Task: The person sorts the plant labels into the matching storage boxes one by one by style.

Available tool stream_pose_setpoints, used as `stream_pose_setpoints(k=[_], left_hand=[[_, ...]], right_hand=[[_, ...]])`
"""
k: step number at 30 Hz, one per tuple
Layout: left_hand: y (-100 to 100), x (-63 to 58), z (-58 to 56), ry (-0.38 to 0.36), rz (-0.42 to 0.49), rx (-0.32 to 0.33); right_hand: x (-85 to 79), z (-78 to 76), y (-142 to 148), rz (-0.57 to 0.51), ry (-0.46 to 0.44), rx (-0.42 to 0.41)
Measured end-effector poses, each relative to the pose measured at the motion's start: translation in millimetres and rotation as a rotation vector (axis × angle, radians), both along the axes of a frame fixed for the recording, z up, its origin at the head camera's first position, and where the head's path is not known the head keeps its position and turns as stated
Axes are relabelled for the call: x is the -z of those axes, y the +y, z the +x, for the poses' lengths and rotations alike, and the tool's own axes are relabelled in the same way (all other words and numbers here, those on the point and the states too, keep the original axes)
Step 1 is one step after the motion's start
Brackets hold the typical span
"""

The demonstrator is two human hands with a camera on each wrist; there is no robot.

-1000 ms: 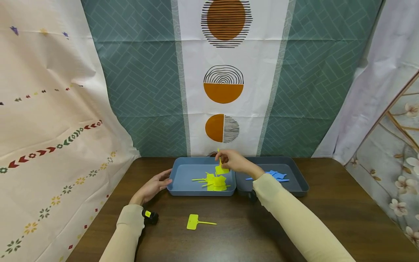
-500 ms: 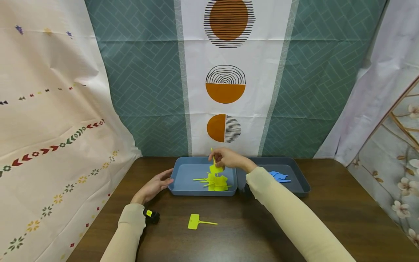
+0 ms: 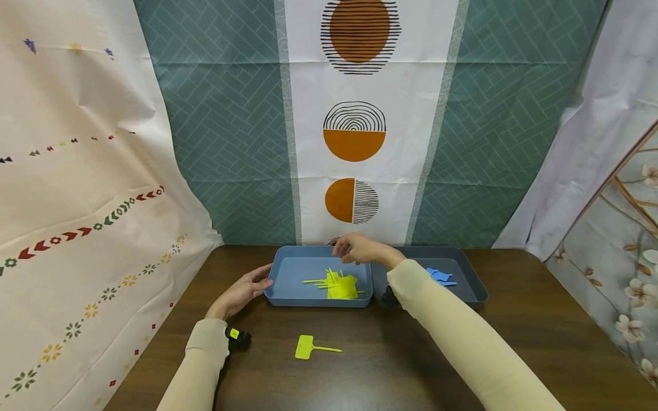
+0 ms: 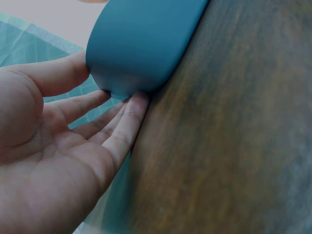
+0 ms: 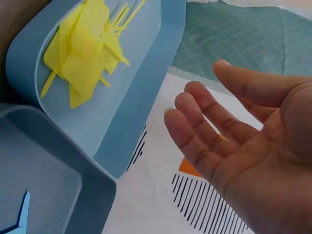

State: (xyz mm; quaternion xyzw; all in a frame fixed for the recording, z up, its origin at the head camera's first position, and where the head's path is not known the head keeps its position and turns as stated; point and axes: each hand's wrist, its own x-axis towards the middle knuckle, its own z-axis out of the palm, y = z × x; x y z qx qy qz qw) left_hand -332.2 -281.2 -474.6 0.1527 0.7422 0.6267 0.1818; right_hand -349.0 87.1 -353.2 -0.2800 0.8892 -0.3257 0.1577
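Note:
My left hand (image 3: 245,291) rests at the left end of the blue-grey tray (image 3: 298,302). In the left wrist view the thumb and the extended fingers of that hand (image 4: 58,136) touch the tray's outer wall (image 4: 141,44). My right hand (image 3: 364,250) hovers over the tray's back right part, fingers loosely bent and holding nothing. The right wrist view shows that hand (image 5: 243,141) apart from the pile. Several yellow plant labels (image 3: 341,287) lie heaped in the tray's right half. One more yellow plant label (image 3: 304,347) lies flat on the table in front.
A dark grey tray (image 3: 473,294) stands against the right side of the blue-grey one, partly hidden by my right arm. Several blue plant labels (image 3: 438,276) lie in it. The brown table (image 3: 288,382) reaches back to a patterned cloth (image 3: 241,142).
My right hand moved slightly left with a yellow plant label, then let it go onto the pile. The hand is now a little higher, with its fingers apart. My left hand stayed put.

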Motion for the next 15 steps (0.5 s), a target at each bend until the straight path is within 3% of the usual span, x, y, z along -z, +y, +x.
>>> stream_pose_setpoints(k=[8, 15], left_hand=[[1, 0.2, -1.4, 0.004, -0.002, 0.006], [0, 1.1, -1.6, 0.001, -0.009, -0.003]], right_hand=[[4.6, 23.4, -3, 0.037, 0.058, -0.142], [15.4, 33.3, 0, -0.026, 0.055, -0.167]])
